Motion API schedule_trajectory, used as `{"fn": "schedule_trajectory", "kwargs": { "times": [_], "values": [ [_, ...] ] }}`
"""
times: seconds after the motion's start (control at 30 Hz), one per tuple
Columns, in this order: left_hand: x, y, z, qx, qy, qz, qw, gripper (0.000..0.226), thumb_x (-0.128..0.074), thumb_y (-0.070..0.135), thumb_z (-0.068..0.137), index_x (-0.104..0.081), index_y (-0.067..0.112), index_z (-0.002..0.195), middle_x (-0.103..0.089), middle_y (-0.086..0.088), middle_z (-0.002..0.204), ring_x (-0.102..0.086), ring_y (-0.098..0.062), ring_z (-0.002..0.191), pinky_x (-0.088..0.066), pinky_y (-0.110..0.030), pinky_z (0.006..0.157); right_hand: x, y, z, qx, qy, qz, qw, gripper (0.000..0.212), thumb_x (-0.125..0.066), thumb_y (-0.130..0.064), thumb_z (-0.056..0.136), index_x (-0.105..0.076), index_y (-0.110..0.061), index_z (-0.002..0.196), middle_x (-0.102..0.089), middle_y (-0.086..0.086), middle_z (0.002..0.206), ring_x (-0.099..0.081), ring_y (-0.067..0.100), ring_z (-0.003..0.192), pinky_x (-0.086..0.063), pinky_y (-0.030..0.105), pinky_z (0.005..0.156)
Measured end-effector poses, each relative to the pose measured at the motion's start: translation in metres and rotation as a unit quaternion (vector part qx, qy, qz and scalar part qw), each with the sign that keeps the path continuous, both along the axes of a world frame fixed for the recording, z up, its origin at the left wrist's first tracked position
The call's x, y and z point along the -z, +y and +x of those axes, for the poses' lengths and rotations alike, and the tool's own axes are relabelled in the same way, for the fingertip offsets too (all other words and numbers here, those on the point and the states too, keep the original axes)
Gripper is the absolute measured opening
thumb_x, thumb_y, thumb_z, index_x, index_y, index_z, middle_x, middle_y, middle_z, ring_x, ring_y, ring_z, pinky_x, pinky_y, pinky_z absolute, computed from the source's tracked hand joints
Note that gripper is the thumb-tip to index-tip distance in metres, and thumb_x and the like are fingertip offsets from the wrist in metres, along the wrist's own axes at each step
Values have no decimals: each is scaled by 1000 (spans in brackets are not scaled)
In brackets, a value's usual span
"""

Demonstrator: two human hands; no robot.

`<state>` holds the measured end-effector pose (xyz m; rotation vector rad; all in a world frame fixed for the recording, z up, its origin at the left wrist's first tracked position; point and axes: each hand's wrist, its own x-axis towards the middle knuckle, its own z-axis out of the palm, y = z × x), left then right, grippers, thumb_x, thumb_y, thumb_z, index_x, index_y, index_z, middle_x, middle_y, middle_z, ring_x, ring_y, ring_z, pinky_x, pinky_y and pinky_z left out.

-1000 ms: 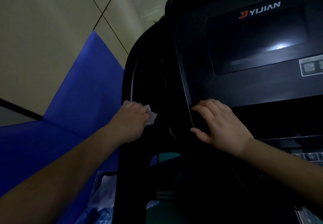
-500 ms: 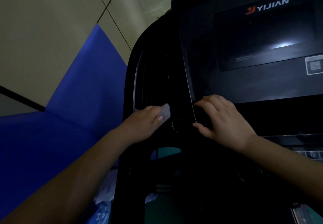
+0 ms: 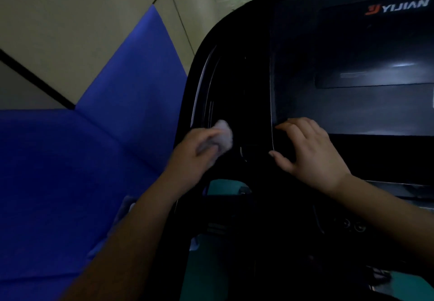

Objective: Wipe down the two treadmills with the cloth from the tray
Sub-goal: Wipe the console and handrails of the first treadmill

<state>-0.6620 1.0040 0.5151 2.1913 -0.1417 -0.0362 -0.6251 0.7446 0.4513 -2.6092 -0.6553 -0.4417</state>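
My left hand point(image 3: 197, 150) held white cloth point(image 3: 224, 136) bunched in grip, pressed against dark left side panel of treadmill point(image 3: 234, 94). My right hand point(image 3: 307, 150) lay flat, fingers relaxed, on lower left corner of console screen point(image 3: 352, 66). Blue mat point(image 3: 70, 159) at left.

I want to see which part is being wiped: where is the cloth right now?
In the head view, the white cloth is bunched in the left hand, against the treadmill's dark left side panel, left of the right hand.
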Motion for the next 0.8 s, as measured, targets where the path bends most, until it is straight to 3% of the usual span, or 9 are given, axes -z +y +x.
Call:
{"fn": "schedule_trajectory", "kwargs": {
  "times": [0.07, 0.17, 0.23, 0.33, 0.4, 0.5, 0.67, 0.8],
  "values": [
    [2, 29, -31, -121, -60, 20, 991, 28, -47, 15, 98, -54, 28, 122, -55, 11, 119, -54, 5, 105, -40, -7, 84, 1, 0, 0, -1, -3, 2, 1000, 54, -59, -46, 85, -53, -9, 123, -55, 10, 119, -49, 29, 116, -43, 43, 98],
    [31, 54, -86, -237, -55, 122, 962, 35, -41, 17, 101, -49, 4, 132, -50, -1, 118, -52, -16, 109, -34, -5, 88, 1, -1, -2, -10, 1, 4, 1000, 53, -62, -43, 84, -54, -7, 122, -55, 13, 118, -48, 30, 118, -41, 44, 101],
    [57, 50, -127, -260, 7, 208, 943, 37, -40, 18, 99, -47, 7, 134, -52, -9, 122, -51, -26, 111, -39, -19, 94, -1, -2, -3, -21, 4, 3, 1000, 52, -63, -41, 84, -54, -7, 122, -55, 14, 117, -48, 30, 118, -40, 44, 101],
    [71, 31, -156, -310, 37, 258, 914, 39, -42, 9, 96, -46, 9, 135, -49, -16, 132, -48, -34, 118, -41, -42, 96, -2, -6, -9, -47, 13, 6, 999, 51, -63, -38, 84, -54, -6, 122, -55, 14, 117, -50, 31, 112, -41, 43, 99],
    [72, 26, -143, -307, 43, 293, 904, 49, -44, 6, 96, -33, 5, 144, -40, -17, 143, -42, -34, 127, -36, -44, 104, 1, -10, -19, -65, 18, -8, 998, 51, -63, -38, 83, -54, -6, 122, -54, 14, 121, -51, 31, 112, -42, 45, 99],
    [76, 26, -111, -314, 48, 320, 893, 61, -40, 23, 101, -7, 13, 152, -25, -12, 153, -35, -27, 133, -26, -35, 110, 10, -17, -37, -85, 20, -38, 995, 55, -65, -37, 82, -54, -7, 126, -51, 14, 130, -47, 32, 124, -39, 48, 105],
    [85, 36, -103, -247, -19, 366, 897, 54, -35, 27, 100, -19, 19, 151, -41, -22, 137, -48, -40, 110, -41, -48, 95, 21, -27, -65, -101, 19, -57, 993, 57, -72, -32, 78, -55, -8, 127, -45, 17, 141, -39, 34, 134, -36, 52, 108],
    [85, 33, -143, -255, -66, 416, 871, 53, -37, 18, 91, -42, 9, 143, -56, -24, 114, -54, -37, 79, -46, -41, 69, 27, -36, -77, -119, 10, -71, 990, 56, -71, -31, 78, -57, -8, 126, -41, 18, 145, -36, 35, 137, -33, 53, 110]
  ]
}}
